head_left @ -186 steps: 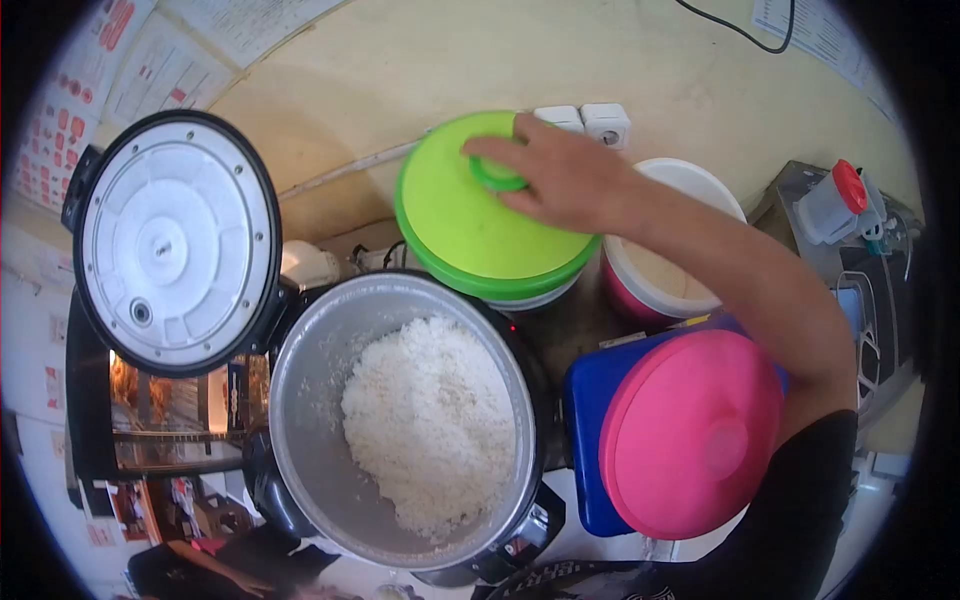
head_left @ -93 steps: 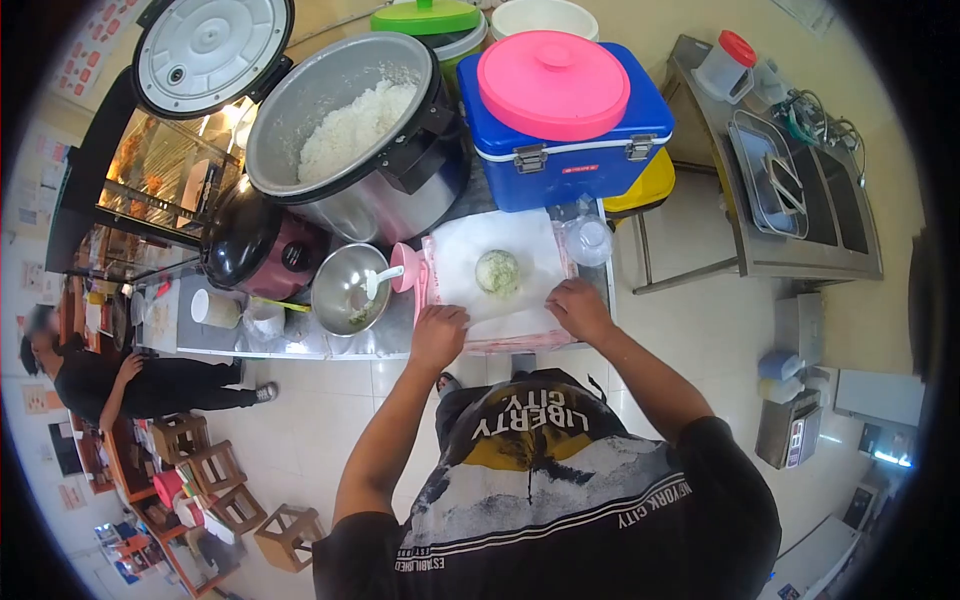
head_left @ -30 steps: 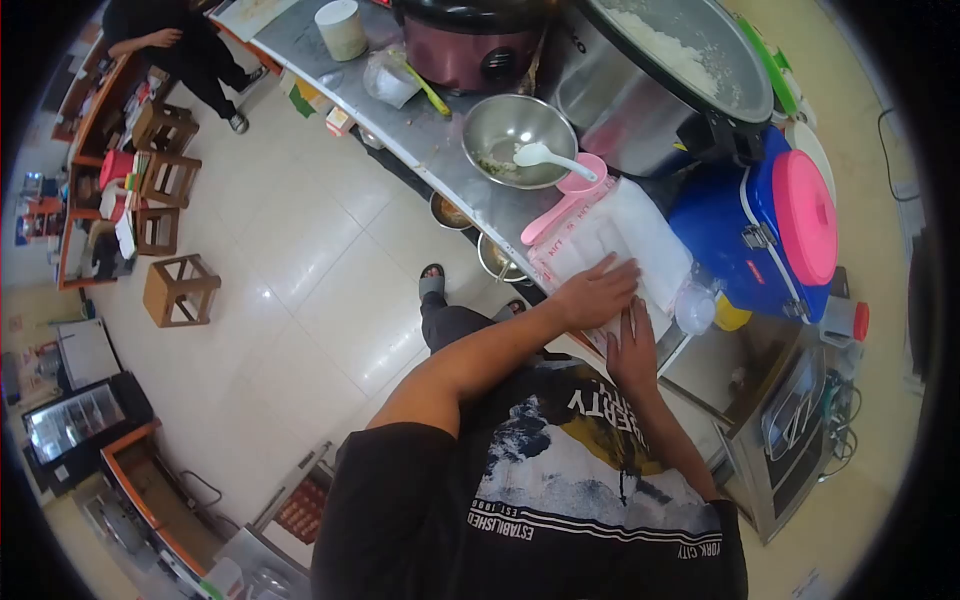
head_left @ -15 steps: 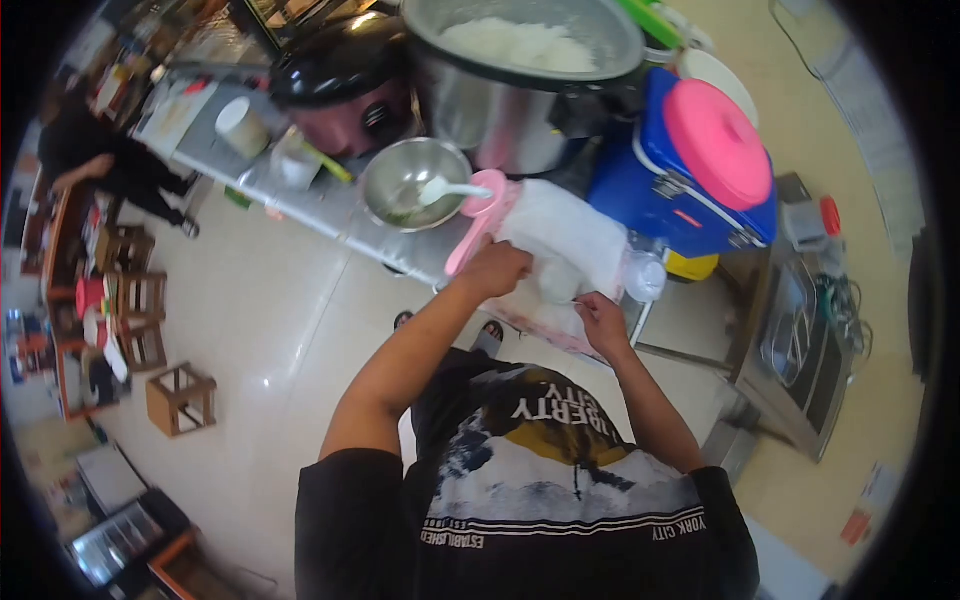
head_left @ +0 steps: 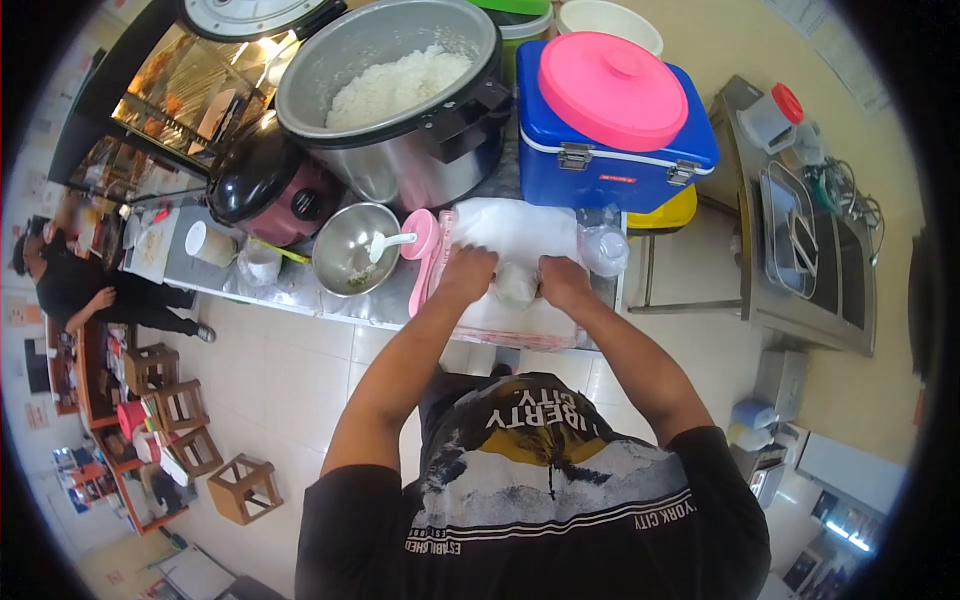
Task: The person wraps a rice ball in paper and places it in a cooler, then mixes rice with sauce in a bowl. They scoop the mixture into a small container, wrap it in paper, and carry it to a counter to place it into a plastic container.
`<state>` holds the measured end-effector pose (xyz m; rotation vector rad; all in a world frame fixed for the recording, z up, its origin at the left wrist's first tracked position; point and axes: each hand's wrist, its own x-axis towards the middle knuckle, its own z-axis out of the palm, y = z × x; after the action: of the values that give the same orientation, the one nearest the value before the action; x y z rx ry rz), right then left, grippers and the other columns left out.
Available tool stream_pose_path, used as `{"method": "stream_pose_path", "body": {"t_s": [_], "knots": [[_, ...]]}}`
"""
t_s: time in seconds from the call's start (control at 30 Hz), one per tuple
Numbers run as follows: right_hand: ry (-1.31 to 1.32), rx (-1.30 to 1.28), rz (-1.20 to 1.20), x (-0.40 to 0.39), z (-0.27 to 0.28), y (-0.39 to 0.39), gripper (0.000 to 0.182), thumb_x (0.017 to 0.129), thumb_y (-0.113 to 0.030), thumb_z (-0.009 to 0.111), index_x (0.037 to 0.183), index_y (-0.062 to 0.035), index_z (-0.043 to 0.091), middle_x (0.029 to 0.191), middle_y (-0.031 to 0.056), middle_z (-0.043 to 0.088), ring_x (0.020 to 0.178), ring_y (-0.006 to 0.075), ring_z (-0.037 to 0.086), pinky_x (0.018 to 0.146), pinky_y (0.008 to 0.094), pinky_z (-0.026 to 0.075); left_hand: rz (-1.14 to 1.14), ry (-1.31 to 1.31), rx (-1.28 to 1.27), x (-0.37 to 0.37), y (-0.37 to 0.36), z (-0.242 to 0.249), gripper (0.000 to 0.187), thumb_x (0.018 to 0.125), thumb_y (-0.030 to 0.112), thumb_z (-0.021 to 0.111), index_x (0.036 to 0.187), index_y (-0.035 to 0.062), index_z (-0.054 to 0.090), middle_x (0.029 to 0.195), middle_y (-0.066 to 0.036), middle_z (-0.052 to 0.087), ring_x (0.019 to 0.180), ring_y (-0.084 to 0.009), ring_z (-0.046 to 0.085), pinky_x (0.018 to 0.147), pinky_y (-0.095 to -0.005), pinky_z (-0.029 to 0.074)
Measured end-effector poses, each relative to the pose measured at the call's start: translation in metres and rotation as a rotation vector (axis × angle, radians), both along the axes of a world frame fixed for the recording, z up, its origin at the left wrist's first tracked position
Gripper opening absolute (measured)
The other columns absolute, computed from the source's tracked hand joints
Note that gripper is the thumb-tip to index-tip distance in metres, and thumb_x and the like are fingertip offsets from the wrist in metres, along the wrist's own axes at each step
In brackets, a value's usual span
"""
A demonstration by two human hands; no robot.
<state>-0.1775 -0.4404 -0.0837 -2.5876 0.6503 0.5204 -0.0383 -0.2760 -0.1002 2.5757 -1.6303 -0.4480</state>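
A small whitish mound point(head_left: 516, 286), which looks like rice, lies on a stack of white wrapping sheets point(head_left: 510, 222) at the table's front edge. My left hand point(head_left: 470, 272) is just left of the mound, fingers curled down on the top sheet. To the right of it, my right hand point(head_left: 564, 282) is closed in a pinch on the same sheet. Close to my left hand is a pink rice paddle point(head_left: 424, 272). Left of that stands a steel bowl point(head_left: 338, 262) with a white spoon point(head_left: 390, 242) and green bits in it.
A large rice pot point(head_left: 400, 150) stands behind the bowl, beside a dark-lidded cooker point(head_left: 280, 190). A blue cooler point(head_left: 610, 180) carries a pink lid point(head_left: 615, 90). A clear plastic container point(head_left: 604, 250) is near my right hand. A person point(head_left: 90, 280) stands at the far left.
My head view has shifted, so the pot and cooler show more fully. Both hands have come to either side of the mound; the right hand has moved up and nearer to it.
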Motion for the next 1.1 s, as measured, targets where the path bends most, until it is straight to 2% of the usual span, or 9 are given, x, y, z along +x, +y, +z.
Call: {"method": "stream_pose_path", "body": {"t_s": [0.17,0.37,0.4,0.5,0.53,0.63,0.8,1.0,1.1], "knots": [[-0.407,0.01,-0.213,-0.054,-0.023,0.038,0.017,0.085,-0.015,0.067,0.091,-0.0001,0.064,0.092,0.0217,0.064,0.088,0.0404,0.065,0.078,0.0502,0.054,0.345,0.13,-0.168,-0.056,0.035,-0.011,0.029,0.087,0.021,0.067,0.112,0.0073,0.067,0.121,-0.012,0.062,0.117,-0.0305,0.054,0.097,-0.0503,0.035],[-0.648,-0.114,-0.04,-0.075,-0.038,0.065,0.018,0.083,-0.013,0.066,0.095,-0.0005,0.066,0.089,0.0191,0.061,0.092,0.0406,0.06,0.084,0.049,0.05,0.037,-0.074,-0.248,-0.072,0.066,0.005,0.061,0.094,0.03,0.06,0.145,-0.0008,0.046,0.151,-0.019,0.036,0.138,-0.0414,0.032,0.11,-0.0567,0.028],[-0.607,-0.155,-0.054,-0.073,-0.027,0.067,0.019,0.082,-0.014,0.066,0.096,0.0002,0.066,0.091,0.0193,0.061,0.094,0.0406,0.06,0.085,0.049,0.05,0.017,-0.139,-0.306,-0.068,0.061,0.005,0.054,0.094,0.036,0.061,0.133,-0.001,0.057,0.145,-0.019,0.043,0.132,-0.0399,0.039,0.102,-0.0564,0.033],[-0.462,-0.149,-0.104,-0.06,-0.002,0.073,0.024,0.081,-0.015,0.066,0.097,0.0024,0.065,0.095,0.0204,0.062,0.097,0.0409,0.06,0.088,0.0494,0.049,0.127,0.291,-0.004,-0.05,0.036,0.03,0.054,0.097,0.041,0.054,0.126,-0.0044,0.061,0.145,-0.022,0.043,0.138,-0.0404,0.033,0.106,-0.0556,0.031],[-0.397,-0.072,-0.142,-0.052,-0.008,0.067,0.026,0.08,-0.015,0.066,0.098,0.0033,0.064,0.096,0.0211,0.062,0.096,0.0414,0.06,0.088,0.0497,0.049,0.161,0.236,-0.111,-0.047,0.032,0.022,0.052,0.094,0.047,0.061,0.101,-0.004,0.069,0.124,-0.022,0.057,0.119,-0.0371,0.052,0.092,-0.0543,0.043],[-0.315,0.07,-0.201,-0.035,-0.023,0.058,0.028,0.082,-0.011,0.064,0.104,0.0056,0.062,0.101,0.025,0.062,0.096,0.0433,0.061,0.087,0.0504,0.051,0.289,0.787,0.196,-0.007,0.002,0.021,0.057,0.095,0.053,0.062,0.095,-0.0034,0.071,0.114,-0.022,0.063,0.099,-0.0329,0.063,0.076,-0.052,0.05],[-0.507,0.095,-0.234,-0.03,-0.01,0.083,0.03,0.085,-0.004,0.062,0.111,0.0101,0.058,0.105,0.0242,0.062,0.094,0.0392,0.063,0.084,0.0494,0.053,1.154,1.639,-0.478,-0.041,-0.002,0.026,0.062,0.097,0.049,0.063,0.132,-0.001,0.054,0.12,-0.016,0.065,0.102,-0.0292,0.068,0.082,-0.0377,0.06],[-0.749,1.578,-0.754,-0.014,0.017,0.084,0.043,0.097,-0.027,0.058,0.124,0.006,0.056,0.112,0.0136,0.062,0.107,0.025,0.064,0.096,0.0408,0.051,1.141,1.753,-0.759,-0.062,0.038,0.033,0.054,0.097,0.047,0.062,0.136,0.0105,0.054,0.129,-0.009,0.059,0.115,-0.0275,0.058,0.104,-0.0483,0.044],[-0.567,1.743,-0.884,0.002,0.044,0.08,0.047,0.099,-0.037,0.053,0.126,0.002,0.056,0.116,0.012,0.063,0.111,0.0222,0.062,0.1,0.037,0.048,1.074,2.069,-0.801,-0.054,0.071,0.06,0.056,0.096,0.045,0.063,0.141,0.0137,0.049,0.135,-0.009,0.057,0.122,-0.0288,0.055,0.109,-0.0487,0.041]]}}
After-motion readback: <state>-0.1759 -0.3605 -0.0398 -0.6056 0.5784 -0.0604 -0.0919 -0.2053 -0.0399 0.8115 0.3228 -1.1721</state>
